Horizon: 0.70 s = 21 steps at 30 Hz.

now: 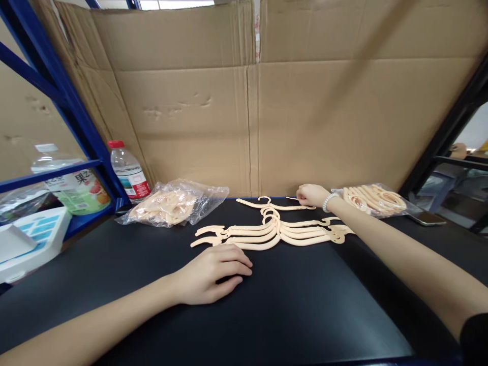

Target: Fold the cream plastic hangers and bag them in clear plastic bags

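Note:
Cream plastic clothes hangers (259, 239) lie stacked on the black table, their hooks pointing to the back. Behind them rests a single hanger (249, 204) of the same colour. My left hand (213, 274) lies palm down just in front of the stack's left part, its fingers loosely stretched and holding nothing. At the far side, my right hand (312, 195) is closed above the right end of the single hanger. A thin pale tip sticks out to the left of its fingers; the rest of that piece is hidden. A beaded bracelet (327, 202) circles the right wrist.
Clear plastic bags of cream hanger parts lie at back left (168, 203) and back right (373, 198). A phone (427, 218) is beside the right bag. Bottles (129, 173) and a white-and-blue plastic item (34, 239) stand left. Cardboard (190, 117) walls the back.

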Available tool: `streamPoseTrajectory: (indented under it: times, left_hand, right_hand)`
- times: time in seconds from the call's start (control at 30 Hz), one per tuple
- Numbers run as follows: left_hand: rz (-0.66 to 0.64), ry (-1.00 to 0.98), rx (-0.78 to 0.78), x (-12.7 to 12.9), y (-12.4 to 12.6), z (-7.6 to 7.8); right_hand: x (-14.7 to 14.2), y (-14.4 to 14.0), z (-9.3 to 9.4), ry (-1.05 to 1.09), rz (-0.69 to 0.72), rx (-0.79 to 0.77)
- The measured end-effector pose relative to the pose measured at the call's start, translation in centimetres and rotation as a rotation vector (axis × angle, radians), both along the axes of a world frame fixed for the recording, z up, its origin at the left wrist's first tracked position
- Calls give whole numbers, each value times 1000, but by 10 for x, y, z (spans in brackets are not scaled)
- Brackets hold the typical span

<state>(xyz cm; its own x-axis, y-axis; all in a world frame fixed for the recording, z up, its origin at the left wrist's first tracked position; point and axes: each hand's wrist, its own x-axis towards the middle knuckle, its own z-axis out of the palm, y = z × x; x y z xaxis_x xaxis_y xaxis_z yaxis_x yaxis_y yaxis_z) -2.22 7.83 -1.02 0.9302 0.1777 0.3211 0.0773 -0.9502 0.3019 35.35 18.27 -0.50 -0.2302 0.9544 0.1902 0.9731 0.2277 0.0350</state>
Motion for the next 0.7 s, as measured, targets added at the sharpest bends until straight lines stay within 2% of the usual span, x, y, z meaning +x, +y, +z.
streamPoseTrajectory:
  times: [0.13, 0.23, 0.3, 0.33, 0.37, 0.43, 0.53, 0.63, 0.7]
  left_hand:
    - [11, -11, -47, 0, 1, -1]
    - [136, -127, -183, 4, -2, -4]
    - [287, -257, -406, 10, -6, -6]
    - [352, -319, -553, 13, -9, -8]
    - [392, -358, -701, 15, -11, -9]
    - [414, -402, -929, 19, -14, -10]
    - [394, -414, -1071, 22, -15, -10]
    - [418, -434, -1133, 21, -14, -9]
    - [450, -471, -1183, 21, -13, -10]
  right_hand:
    - [-12, -11, 16, 199, 32, 49]
    - [-36, -29, 29, 360, 94, 48]
    - [-60, -45, 36, 490, 163, 17]
    - [-74, -55, 38, 668, 237, -50]
    - [-88, -64, 40, 823, 321, -134]
    - [-117, -82, 42, 974, 446, -264]
    - [-152, -100, 41, 999, 511, -317]
    - [-173, -106, 37, 996, 455, -319]
    - [-177, -105, 35, 1012, 434, -325]
